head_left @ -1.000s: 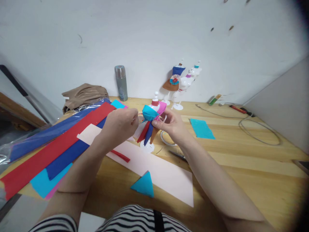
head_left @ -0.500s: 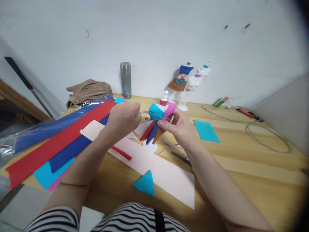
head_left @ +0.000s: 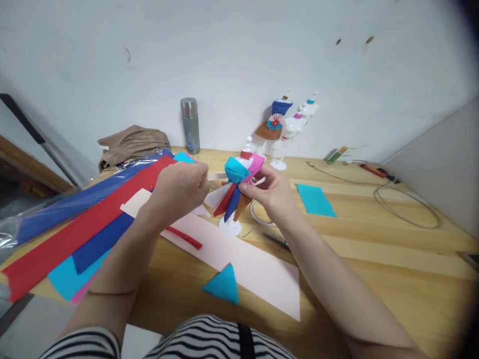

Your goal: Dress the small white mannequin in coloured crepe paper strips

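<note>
A small white mannequin (head_left: pixel 229 227) stands on its round base, wearing a blue and pink bodice (head_left: pixel 237 170) and a skirt of white, red, dark blue and brown paper strips (head_left: pixel 232 202). My right hand (head_left: pixel 272 192) grips it at the waist from the right, thumb in front and the other fingers partly hidden behind. To its left my left hand (head_left: pixel 182 187) is raised in a closed pinch, back of the hand towards me. A pale strip (head_left: pixel 217 176) shows between that hand and the mannequin; whether the fingers hold it I cannot make out.
Pale pink paper (head_left: pixel 258 274), a light blue triangle (head_left: pixel 224 285) and scissors (head_left: pixel 276 239) lie in front. Red paper (head_left: pixel 75 224) and other coloured sheets spread left. Behind stand a flask (head_left: pixel 190 127) and other mannequins (head_left: pixel 275 124); a cable (head_left: pixel 404 212) curls at right.
The whole view has shifted slightly, so things sit a little further left. My right hand keeps its grip at the mannequin's waist, and my left hand stays closed beside it.
</note>
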`<action>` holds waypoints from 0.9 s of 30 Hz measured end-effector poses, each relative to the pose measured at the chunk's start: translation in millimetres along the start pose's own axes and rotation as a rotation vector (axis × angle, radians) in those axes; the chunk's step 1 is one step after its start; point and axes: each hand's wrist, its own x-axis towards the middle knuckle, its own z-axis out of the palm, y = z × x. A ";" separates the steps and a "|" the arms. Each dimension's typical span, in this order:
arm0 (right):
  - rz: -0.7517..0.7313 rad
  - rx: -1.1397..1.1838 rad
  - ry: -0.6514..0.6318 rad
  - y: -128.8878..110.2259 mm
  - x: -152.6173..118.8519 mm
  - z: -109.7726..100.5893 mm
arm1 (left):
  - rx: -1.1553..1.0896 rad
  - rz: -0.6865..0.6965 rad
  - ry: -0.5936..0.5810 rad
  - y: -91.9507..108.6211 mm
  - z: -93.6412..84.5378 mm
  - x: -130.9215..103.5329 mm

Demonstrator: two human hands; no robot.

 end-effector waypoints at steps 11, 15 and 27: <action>0.035 -0.001 0.060 -0.3 -3.0 1.6 | -0.001 -0.010 0.003 -0.9 -3.5 -1.0; 0.038 -0.014 0.085 -1.0 -4.7 3.6 | -0.002 0.004 0.002 -3.5 -3.5 -1.6; 0.016 -0.061 0.091 1.8 -4.3 5.2 | -0.515 0.100 -0.176 -4.7 -6.8 5.5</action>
